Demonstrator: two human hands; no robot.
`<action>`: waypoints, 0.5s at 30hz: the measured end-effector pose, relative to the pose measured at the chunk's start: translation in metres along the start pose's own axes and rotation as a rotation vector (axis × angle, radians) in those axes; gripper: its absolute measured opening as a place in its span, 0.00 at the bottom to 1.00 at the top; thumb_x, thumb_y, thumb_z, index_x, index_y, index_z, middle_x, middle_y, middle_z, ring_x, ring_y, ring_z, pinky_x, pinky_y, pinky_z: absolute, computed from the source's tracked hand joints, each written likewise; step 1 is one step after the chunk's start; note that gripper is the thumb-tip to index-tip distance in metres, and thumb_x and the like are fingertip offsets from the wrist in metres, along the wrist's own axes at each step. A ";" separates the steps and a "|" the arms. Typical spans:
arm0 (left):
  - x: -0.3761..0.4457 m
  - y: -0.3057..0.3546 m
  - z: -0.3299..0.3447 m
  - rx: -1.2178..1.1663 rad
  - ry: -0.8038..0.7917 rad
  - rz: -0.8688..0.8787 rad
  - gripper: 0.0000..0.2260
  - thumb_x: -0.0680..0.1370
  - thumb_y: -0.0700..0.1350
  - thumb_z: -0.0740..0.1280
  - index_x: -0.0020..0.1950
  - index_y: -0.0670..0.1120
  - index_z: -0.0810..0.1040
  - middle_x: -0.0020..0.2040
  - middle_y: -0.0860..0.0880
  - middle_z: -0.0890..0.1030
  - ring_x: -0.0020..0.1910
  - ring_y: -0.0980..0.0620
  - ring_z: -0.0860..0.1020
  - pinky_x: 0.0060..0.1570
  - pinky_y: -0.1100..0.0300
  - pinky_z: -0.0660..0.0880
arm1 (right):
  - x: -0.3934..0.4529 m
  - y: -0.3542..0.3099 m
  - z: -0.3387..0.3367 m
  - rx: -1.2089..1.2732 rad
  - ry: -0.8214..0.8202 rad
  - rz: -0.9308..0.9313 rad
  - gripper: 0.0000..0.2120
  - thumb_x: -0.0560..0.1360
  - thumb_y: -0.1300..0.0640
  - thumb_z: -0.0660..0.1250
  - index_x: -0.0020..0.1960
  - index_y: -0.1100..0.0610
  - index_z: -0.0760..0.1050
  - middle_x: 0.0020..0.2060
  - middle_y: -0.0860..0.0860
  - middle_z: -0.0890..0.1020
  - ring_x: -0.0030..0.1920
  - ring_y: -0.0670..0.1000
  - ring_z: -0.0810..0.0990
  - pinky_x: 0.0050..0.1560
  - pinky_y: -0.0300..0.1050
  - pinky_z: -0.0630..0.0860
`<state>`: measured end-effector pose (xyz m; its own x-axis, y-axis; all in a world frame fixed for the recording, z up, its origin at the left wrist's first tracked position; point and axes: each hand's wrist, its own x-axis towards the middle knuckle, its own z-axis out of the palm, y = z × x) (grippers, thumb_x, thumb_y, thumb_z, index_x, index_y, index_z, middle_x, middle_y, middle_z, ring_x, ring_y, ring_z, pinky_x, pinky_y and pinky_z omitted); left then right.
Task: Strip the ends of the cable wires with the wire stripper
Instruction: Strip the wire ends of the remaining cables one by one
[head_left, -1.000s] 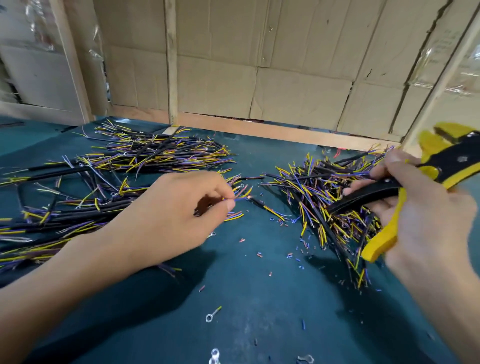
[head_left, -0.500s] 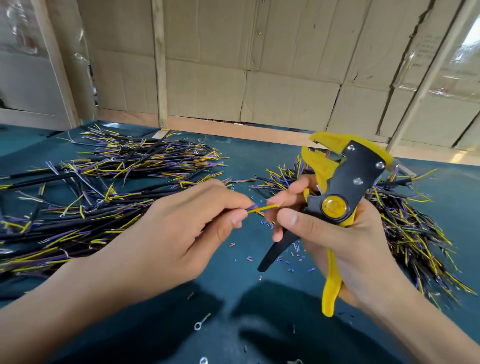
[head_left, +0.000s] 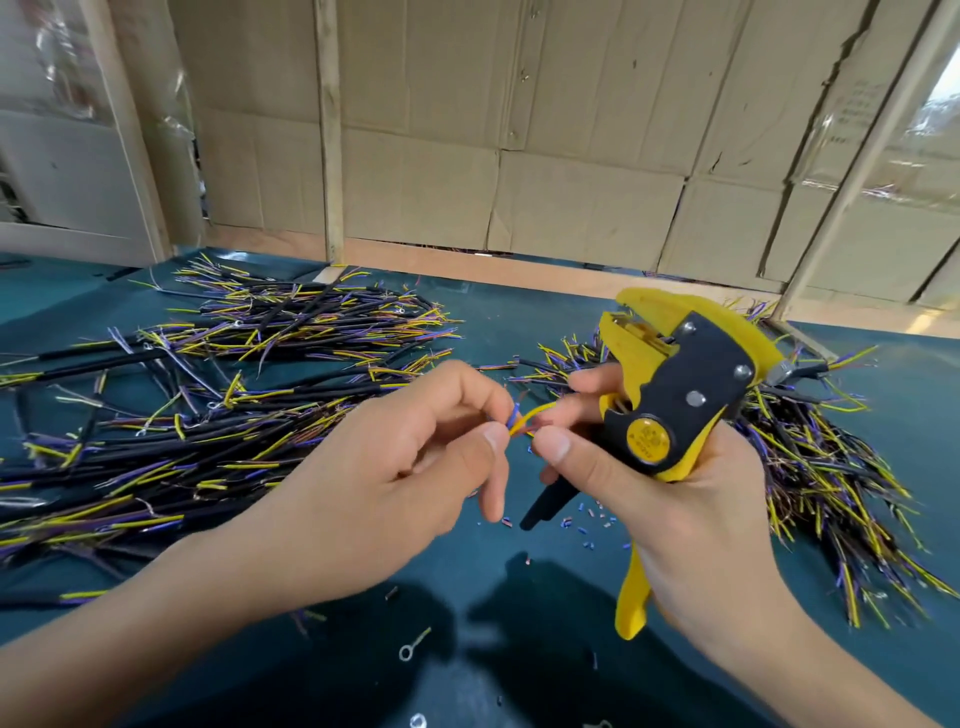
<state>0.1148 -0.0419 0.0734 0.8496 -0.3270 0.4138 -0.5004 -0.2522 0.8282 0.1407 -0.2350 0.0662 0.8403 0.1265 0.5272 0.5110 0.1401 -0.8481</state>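
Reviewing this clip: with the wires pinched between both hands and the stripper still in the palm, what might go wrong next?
1. The right hand grips the wire stripper while its thumb and fingers also pinch the yellow and purple wires; the tool may slip or twist.
2. The left hand pinches only the short wire ends, so they may spring free.

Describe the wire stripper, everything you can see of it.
The wire stripper is a yellow and black hand tool, seemingly plastic, with three silver rivets and a round yellow dial on its black plate. The right hand grips it upright above the table, head up and tilted left, jaws apart and empty. One black handle and one yellow handle stick out below the palm. Nothing else touches it; the wires are pinched just left of it.
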 end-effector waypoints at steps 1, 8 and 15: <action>0.001 0.001 0.001 -0.055 -0.005 -0.025 0.04 0.80 0.52 0.61 0.50 0.53 0.73 0.37 0.48 0.82 0.23 0.54 0.64 0.26 0.64 0.64 | -0.001 0.001 0.001 0.037 -0.006 0.005 0.16 0.68 0.62 0.76 0.54 0.60 0.79 0.41 0.54 0.86 0.40 0.54 0.85 0.43 0.45 0.82; 0.005 0.003 0.005 -0.366 0.083 -0.146 0.04 0.80 0.44 0.66 0.45 0.47 0.76 0.35 0.44 0.78 0.20 0.52 0.59 0.22 0.65 0.58 | -0.003 0.008 0.004 0.155 -0.012 0.068 0.13 0.69 0.65 0.75 0.53 0.61 0.78 0.38 0.57 0.84 0.36 0.58 0.82 0.42 0.48 0.80; 0.013 0.009 -0.007 -0.584 0.282 -0.276 0.08 0.79 0.44 0.63 0.41 0.49 0.76 0.29 0.51 0.68 0.21 0.57 0.56 0.26 0.72 0.56 | -0.004 0.008 0.004 0.326 -0.165 0.415 0.11 0.72 0.55 0.71 0.43 0.64 0.82 0.40 0.67 0.84 0.41 0.68 0.86 0.37 0.55 0.82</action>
<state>0.1224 -0.0416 0.0885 0.9830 -0.0529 0.1760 -0.1562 0.2637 0.9519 0.1408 -0.2303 0.0574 0.9063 0.3844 0.1754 0.0380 0.3393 -0.9399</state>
